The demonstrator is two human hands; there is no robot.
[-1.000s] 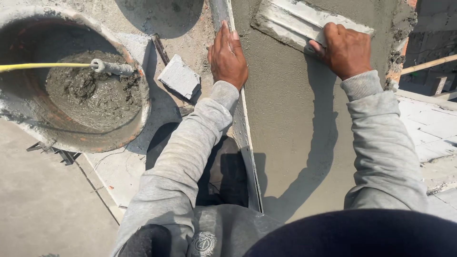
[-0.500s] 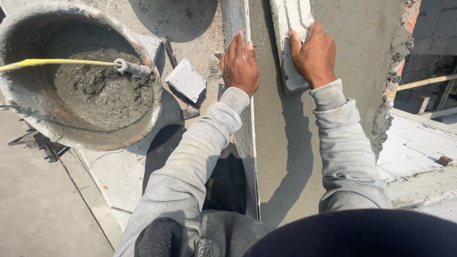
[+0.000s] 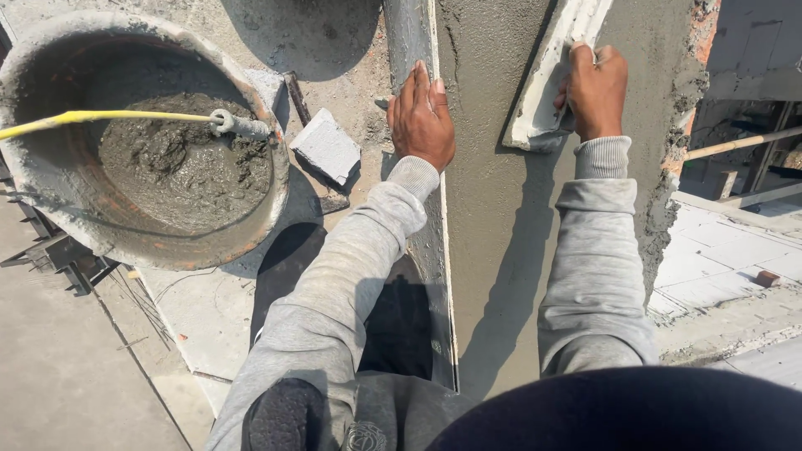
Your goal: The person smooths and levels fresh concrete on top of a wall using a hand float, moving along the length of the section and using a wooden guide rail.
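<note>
Wet grey mortar [image 3: 180, 171] is sitting in a round tub [image 3: 50, 200] at left. Beside a grey block [image 3: 327, 148], the left hand [image 3: 422, 117] is pressing flat, fingers together, on a metal straightedge [image 3: 409, 38]. The right hand [image 3: 595, 90] is gripping a mortar-smeared float [image 3: 547, 79] against the fresh plaster wall [image 3: 493, 209].

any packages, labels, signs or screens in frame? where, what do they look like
No packages, signs or screens.
Only printed mark: a small round emblem on the grey garment at the bottom edge, pale on grey, too small to make out.
Right hand holds a float; left hand lies flat on a straightedge; neither tool shows a label.
</note>
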